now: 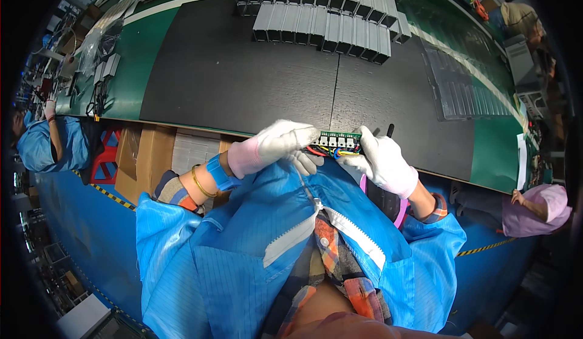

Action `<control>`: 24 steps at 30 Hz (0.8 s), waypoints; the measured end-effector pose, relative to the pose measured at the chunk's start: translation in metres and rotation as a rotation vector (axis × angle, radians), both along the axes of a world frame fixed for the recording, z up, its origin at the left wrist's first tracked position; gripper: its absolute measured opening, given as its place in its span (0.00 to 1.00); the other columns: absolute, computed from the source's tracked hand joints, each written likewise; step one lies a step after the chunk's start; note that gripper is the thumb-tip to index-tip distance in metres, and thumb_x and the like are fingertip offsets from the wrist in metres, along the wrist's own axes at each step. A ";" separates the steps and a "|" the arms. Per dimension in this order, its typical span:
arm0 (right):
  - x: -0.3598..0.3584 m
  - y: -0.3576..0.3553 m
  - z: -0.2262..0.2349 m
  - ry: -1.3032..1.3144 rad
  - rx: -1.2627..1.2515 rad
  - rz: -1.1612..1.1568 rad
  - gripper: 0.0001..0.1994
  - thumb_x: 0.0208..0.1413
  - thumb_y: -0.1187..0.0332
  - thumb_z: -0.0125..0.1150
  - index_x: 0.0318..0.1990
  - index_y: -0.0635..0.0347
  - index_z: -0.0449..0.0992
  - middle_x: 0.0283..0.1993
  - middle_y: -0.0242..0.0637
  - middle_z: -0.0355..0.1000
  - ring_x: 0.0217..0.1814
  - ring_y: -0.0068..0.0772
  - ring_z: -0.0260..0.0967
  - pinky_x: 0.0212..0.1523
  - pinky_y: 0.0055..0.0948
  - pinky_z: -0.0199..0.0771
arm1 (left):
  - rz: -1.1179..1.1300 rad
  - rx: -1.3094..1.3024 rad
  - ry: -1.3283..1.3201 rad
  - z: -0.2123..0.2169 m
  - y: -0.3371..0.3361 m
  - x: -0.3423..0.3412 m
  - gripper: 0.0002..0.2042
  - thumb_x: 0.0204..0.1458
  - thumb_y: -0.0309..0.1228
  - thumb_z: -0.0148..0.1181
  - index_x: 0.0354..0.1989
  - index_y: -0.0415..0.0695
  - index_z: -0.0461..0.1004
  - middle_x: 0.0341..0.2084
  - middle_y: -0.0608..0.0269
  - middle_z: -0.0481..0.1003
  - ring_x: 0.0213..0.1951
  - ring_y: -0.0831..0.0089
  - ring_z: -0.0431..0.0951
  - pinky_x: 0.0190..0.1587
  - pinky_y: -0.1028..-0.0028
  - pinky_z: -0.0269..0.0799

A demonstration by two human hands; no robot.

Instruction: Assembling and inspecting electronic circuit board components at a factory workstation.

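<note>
Both hands are clamped on a slim green circuit board (pixel 331 135) lined with blocky white parts: the left hand (pixel 282 143), in a white fabric glove with a pinkish cuff, grips one end, and the right hand (pixel 384 161), gloved alike, the other. Thin red, yellow and blue insulated wires (pixel 335 153) curve along its lower side. The board is at the near edge of the green tabletop (pixel 129 96), close to the person's shiny blue zip-front smock (pixel 243 236). Smooth black matting (pixel 243 75) covers the tabletop's middle, bearing two rows of grey rectangular casings (pixel 322 26). Rightward lies a transparent ribbed plastic tray (pixel 436 87). Below, an open brown cardboard box (pixel 150 157) contains pale, flat-sided pieces (pixel 193 150).
</note>
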State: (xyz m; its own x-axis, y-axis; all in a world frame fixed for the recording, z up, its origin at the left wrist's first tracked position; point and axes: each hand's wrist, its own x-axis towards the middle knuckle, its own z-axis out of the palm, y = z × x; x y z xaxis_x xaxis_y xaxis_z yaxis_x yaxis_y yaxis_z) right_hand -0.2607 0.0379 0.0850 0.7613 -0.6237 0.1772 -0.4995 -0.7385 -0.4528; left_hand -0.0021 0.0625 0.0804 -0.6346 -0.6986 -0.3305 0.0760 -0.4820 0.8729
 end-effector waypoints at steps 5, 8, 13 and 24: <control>-0.003 0.000 -0.008 -0.058 -0.094 0.028 0.27 0.53 0.51 0.61 0.44 0.71 0.64 0.13 0.39 0.62 0.12 0.40 0.65 0.15 0.33 0.65 | -0.028 -0.035 -0.034 0.007 -0.004 0.000 0.22 0.60 0.45 0.47 0.45 0.33 0.70 0.34 0.44 0.76 0.33 0.66 0.80 0.36 0.73 0.77; -0.003 0.001 -0.007 -0.049 -0.074 0.030 0.28 0.53 0.51 0.61 0.46 0.72 0.64 0.13 0.40 0.62 0.13 0.39 0.65 0.15 0.32 0.65 | -0.030 -0.030 -0.042 0.006 -0.003 0.000 0.22 0.60 0.44 0.47 0.44 0.33 0.70 0.33 0.45 0.76 0.32 0.65 0.80 0.36 0.73 0.77; -0.002 0.001 -0.005 -0.064 -0.120 0.024 0.28 0.54 0.51 0.60 0.46 0.72 0.64 0.14 0.40 0.62 0.13 0.39 0.65 0.15 0.32 0.65 | -0.022 -0.045 -0.034 0.006 -0.005 -0.002 0.22 0.60 0.44 0.47 0.43 0.33 0.71 0.32 0.45 0.76 0.32 0.65 0.80 0.35 0.73 0.77; -0.007 -0.001 0.003 -0.034 0.097 -0.095 0.26 0.53 0.48 0.60 0.39 0.68 0.64 0.15 0.42 0.63 0.15 0.43 0.67 0.17 0.34 0.66 | 0.253 -0.104 -0.016 -0.018 -0.045 0.003 0.26 0.62 0.46 0.47 0.56 0.35 0.66 0.39 0.57 0.76 0.36 0.76 0.75 0.40 0.76 0.74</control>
